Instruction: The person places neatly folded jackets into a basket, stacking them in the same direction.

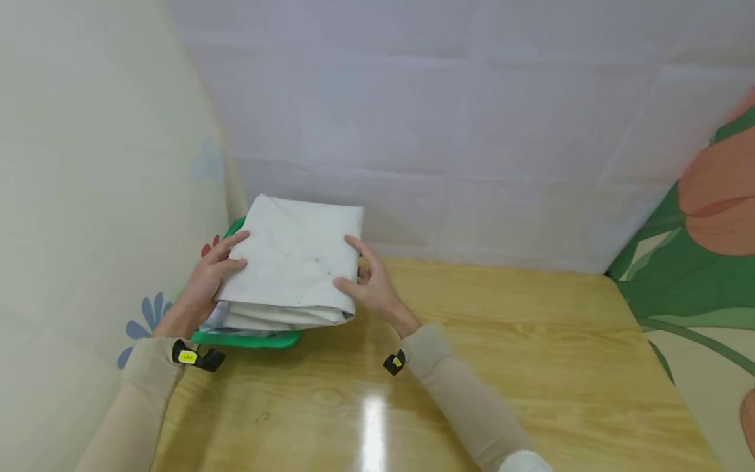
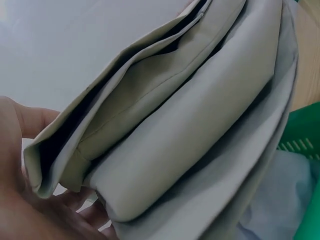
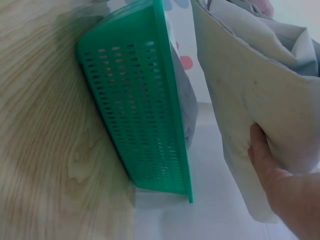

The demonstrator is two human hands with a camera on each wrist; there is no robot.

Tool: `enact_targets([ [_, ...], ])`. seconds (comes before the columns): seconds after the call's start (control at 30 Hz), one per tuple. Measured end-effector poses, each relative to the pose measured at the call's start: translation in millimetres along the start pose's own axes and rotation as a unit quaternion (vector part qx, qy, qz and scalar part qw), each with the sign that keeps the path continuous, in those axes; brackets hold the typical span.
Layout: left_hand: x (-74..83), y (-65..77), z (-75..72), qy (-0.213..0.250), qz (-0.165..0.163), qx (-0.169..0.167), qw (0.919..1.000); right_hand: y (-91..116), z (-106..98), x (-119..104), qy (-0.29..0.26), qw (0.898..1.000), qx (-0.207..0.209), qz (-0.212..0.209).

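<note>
Both hands hold a thick folded white cloth (image 1: 295,255), a few small dark marks on its top. My left hand (image 1: 206,278) grips its left edge, thumb on top; in the left wrist view, fingers of that hand reach under the layered folds (image 2: 190,135). At the opposite edge, my right hand (image 1: 377,285) has its thumb on top and other fingers along the side. Below the cloth stands a green slotted plastic basket (image 3: 135,105), mostly hidden from the head view. The right wrist view shows a gap between basket rim and cloth. Greyish fabric (image 2: 277,195) lies in the basket.
The basket stands on a wood-grain table (image 1: 501,367), at its back left corner. A pale wall covering (image 1: 106,164) with flower prints rises close on the left, and a white creased sheet (image 1: 460,131) hangs behind. On the right is a leaf-and-flower print (image 1: 678,262).
</note>
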State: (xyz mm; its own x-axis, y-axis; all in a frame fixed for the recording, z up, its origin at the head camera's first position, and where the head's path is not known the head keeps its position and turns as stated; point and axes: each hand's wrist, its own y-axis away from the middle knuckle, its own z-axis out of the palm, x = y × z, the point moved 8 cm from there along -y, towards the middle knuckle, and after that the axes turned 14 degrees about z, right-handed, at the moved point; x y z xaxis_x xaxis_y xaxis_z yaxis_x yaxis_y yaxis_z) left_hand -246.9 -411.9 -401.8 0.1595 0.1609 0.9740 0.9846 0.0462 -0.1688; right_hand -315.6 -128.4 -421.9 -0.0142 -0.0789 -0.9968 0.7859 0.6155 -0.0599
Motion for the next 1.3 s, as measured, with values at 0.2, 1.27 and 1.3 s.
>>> enact_targets([
  [0.2, -2.7, -2.4, -17.6, -0.019, -0.007, 0.020, 0.9996, -12.0, 17.8, 2.8, -0.018, 1.000, -0.010, 0.009],
  [1.27, 11.8, -17.5, -72.6, -0.160, -0.017, 0.038, 0.9862, -46.5, 56.7, 11.1, -0.002, 0.997, -0.006, 0.071],
  [1.3, 11.4, -18.1, -73.9, -0.165, -0.020, 0.040, 0.9852, -47.2, 57.6, 11.6, -0.001, 0.997, -0.005, 0.073],
])
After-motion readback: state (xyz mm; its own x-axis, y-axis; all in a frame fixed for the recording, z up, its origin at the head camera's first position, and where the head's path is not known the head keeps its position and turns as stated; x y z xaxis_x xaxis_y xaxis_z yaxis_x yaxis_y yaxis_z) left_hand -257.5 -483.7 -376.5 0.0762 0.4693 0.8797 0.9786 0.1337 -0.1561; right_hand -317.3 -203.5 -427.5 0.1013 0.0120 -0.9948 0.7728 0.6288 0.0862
